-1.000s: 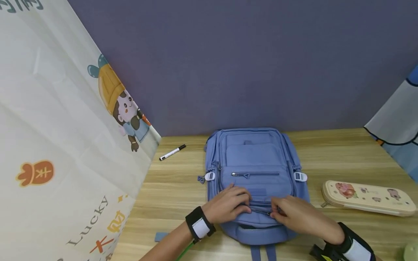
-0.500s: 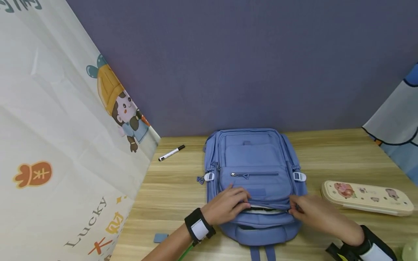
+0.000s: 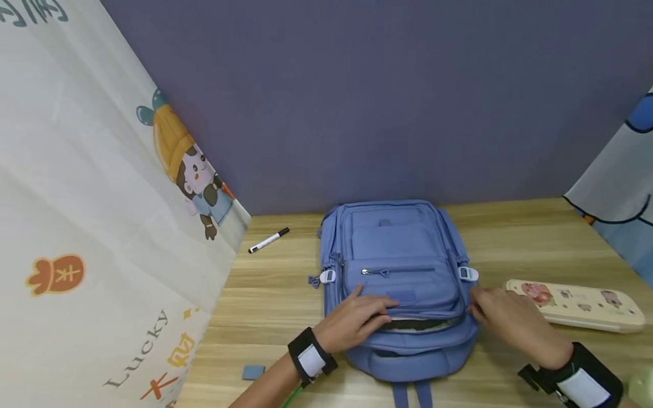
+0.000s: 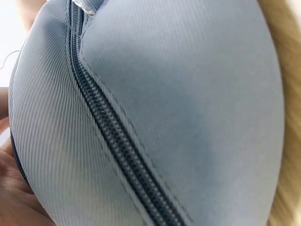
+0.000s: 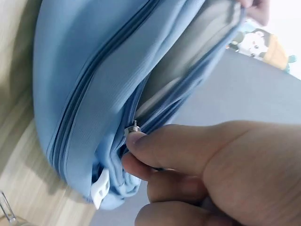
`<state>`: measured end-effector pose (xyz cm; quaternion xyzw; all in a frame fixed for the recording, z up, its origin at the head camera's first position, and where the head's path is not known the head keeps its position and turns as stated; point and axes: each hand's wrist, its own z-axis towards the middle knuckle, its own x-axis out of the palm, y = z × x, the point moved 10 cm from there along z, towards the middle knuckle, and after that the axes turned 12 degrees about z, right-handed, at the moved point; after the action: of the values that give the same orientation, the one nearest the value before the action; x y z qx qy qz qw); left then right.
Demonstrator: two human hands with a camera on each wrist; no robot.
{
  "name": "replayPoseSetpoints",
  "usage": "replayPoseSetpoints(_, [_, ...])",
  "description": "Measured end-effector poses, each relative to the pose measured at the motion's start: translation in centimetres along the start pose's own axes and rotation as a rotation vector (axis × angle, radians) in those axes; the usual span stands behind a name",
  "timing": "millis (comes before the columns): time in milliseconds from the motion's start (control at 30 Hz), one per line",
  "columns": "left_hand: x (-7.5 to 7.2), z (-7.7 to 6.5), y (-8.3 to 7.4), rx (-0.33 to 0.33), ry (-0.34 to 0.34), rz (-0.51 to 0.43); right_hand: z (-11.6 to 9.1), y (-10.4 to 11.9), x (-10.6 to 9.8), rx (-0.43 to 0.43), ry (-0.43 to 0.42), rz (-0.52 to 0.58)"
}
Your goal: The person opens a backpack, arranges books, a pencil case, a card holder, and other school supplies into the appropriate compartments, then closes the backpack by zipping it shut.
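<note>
A blue backpack (image 3: pixel 395 243) lies on the wooden table, its top end nearest me. A pocket across that end gapes, showing a pale lining (image 5: pixel 186 61) in the right wrist view. My left hand (image 3: pixel 354 320) holds the fabric at the left part of this opening, fingers above and thumb at the gap. At the opening's right end my right hand (image 3: pixel 515 323) pinches a metal zipper pull (image 5: pixel 133 128) between thumb and forefinger. Another zipper (image 4: pixel 117 127), with its teeth together, fills the left wrist view, where fingers (image 4: pixel 16 188) show at the left edge.
A cream pencil case (image 3: pixel 586 306) lies right of the backpack, close to my right hand. At the left are a marker (image 3: pixel 268 240) and a small blue block (image 3: pixel 253 372). A pale green object (image 3: pixel 641 388) shows at the lower right corner.
My right hand has drawn the zipper pull to the right, round to the backpack's right side. The pocket has opened wide behind it. My left hand has stayed nearly in place.
</note>
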<state>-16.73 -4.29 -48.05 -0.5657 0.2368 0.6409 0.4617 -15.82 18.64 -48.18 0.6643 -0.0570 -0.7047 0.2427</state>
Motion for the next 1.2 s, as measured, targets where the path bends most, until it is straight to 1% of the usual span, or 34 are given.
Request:
replayPoseSetpoints(100, [0.1,0.2,-0.1,0.013,0.003,-0.004,0.5,-0.7,-0.3,-0.003,-0.024,-0.025])
replayPoseSetpoints(233, [0.0,0.3,-0.2,0.028,-0.004,-0.003,1.6,-1.0,-0.7,-0.040,-0.053,-0.064])
replayPoseSetpoints(433, [0.1,0.2,0.0,0.028,0.012,-0.066,3.2,-1.4,-1.1,-0.099,-0.078,-0.062])
replayPoseSetpoints(533, [0.4,0.0,0.1,0.024,0.032,-0.083,3.9,-1.6,-1.1,-0.116,-0.067,-0.054])
replayPoseSetpoints(600, [0.6,-0.1,0.2,0.023,0.045,-0.097,4.4,-1.7,-1.0,-0.117,-0.044,-0.046])
replayPoseSetpoints(767, [1.0,-0.3,0.2,0.032,0.069,-0.141,5.2,-2.7,-1.0,-0.077,0.008,-0.015])
replayPoseSetpoints(933, [1.0,-0.3,0.2,0.054,0.084,-0.158,5.6,-3.9,-1.2,-0.031,0.002,0.024])
replayPoseSetpoints(1067, [1.0,-0.1,0.5,0.055,0.089,-0.176,5.9,-4.6,-1.0,-0.015,0.000,0.057])
replayPoseSetpoints(1167, [1.0,-0.1,0.8,0.032,0.072,-0.185,5.7,-5.0,-0.4,0.024,0.059,0.096])
replayPoseSetpoints(1200, [1.0,-0.1,1.0,0.018,0.059,-0.201,5.6,-5.2,-0.3,0.039,0.081,0.109])
